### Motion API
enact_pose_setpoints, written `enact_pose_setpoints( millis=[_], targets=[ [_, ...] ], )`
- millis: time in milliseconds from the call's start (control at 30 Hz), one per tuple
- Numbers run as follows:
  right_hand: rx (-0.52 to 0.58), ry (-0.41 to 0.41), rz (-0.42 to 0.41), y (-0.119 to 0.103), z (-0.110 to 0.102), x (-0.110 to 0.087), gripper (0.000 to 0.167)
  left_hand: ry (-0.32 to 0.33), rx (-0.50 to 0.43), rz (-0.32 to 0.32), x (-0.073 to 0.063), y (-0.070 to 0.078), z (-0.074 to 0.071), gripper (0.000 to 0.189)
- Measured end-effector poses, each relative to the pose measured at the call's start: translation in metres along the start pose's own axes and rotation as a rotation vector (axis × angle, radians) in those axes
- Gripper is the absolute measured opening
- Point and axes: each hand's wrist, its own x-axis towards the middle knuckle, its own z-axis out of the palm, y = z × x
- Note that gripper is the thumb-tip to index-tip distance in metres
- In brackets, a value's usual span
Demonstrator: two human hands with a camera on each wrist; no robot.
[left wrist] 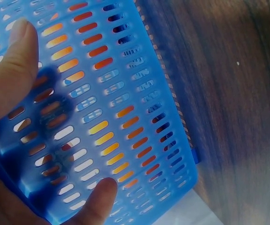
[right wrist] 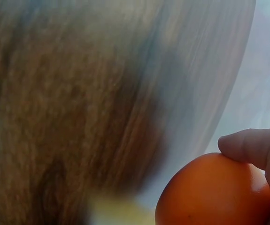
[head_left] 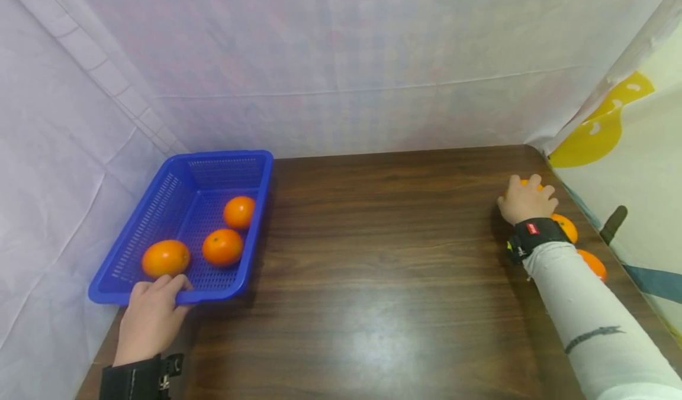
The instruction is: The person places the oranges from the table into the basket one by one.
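White sleeve [head_left: 602, 311] comes closest, running up to the right grip [head_left: 524, 203], which is curled over the held orange [head_left: 533, 183] near the far right corner of the worktop [head_left: 373, 240], thumb against the peel. Two loose oranges [head_left: 592, 264] lie beside that wrist, partly hidden. At left, the blue basket [head_left: 218, 295] contains three: the near orange [head_left: 166, 258] by the front rim, plus the paired oranges [head_left: 222, 247] close together along its right side. The left grip [head_left: 154, 311] clasps that front rim.

Looks like a curtained-off spot of unclear setting, with cloth [head_left: 341, 51] hung past the far, left and right edges of a table [head_left: 373, 252].
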Motion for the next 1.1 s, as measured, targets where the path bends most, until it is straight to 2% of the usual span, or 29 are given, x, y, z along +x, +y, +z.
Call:
enact_pose_setpoints(
  millis=[333, 567, 1100],
  targets=[
    [0.003, 0.016, -0.041, -0.008, 0.004, -0.002, 0.051, -0.006, -0.001, -0.019, -0.001, 0.001, 0.000, 0.016],
    [0.009, 0.035, -0.059, -0.011, 0.009, -0.003, 0.052, -0.010, 0.000, -0.007, 0.000, 0.000, 0.000, 0.017],
    [0.050, 0.068, -0.132, -0.027, 0.006, -0.011, 0.050, -0.005, 0.005, -0.022, 0.001, 0.000, 0.001, 0.016]
  ],
)
